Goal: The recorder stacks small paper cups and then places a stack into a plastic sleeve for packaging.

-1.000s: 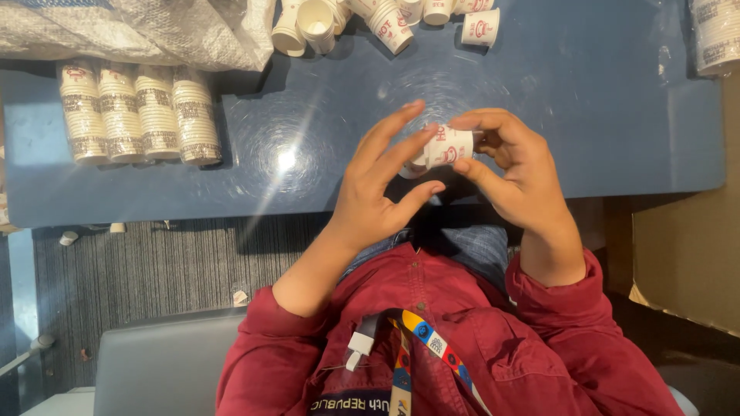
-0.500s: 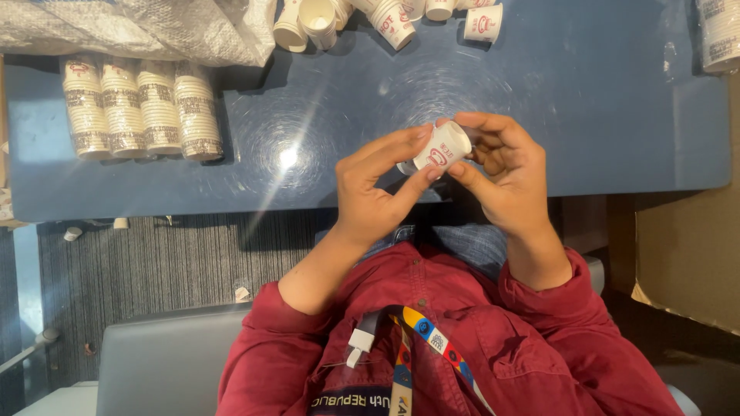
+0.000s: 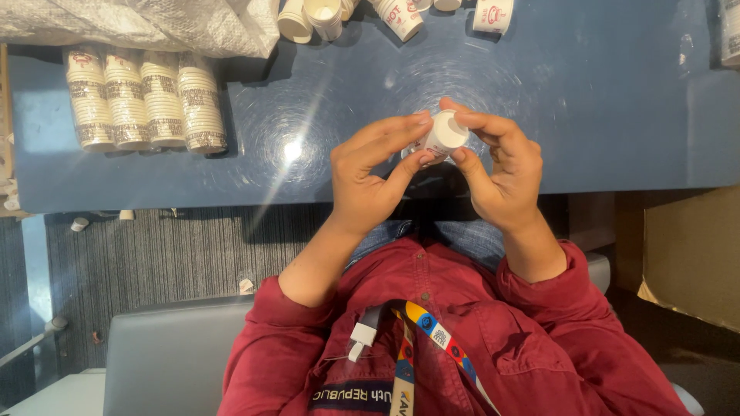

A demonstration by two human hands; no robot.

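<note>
- Glossy blue tabletop [image 3: 617, 108], seen from above, is lit by a bright glare; four stacked columns of printed white paper cups [image 3: 145, 98] are laid on their sides at its left, beside a crumpled clear plastic sheet [image 3: 139, 23].
- Loose white paper cups [image 3: 401, 15] are scattered along the far edge.
- One small white paper cup [image 3: 445, 132] is held above the table, tilted, its base turned toward the camera.
- It is pinched between the left hand [image 3: 370, 181] and the right hand [image 3: 501, 173], both closed on it at the fingertips.
- Such a cup is judged light and thin-walled (easily crushed); the stiffer rim and base are the safer places for a hold.
</note>
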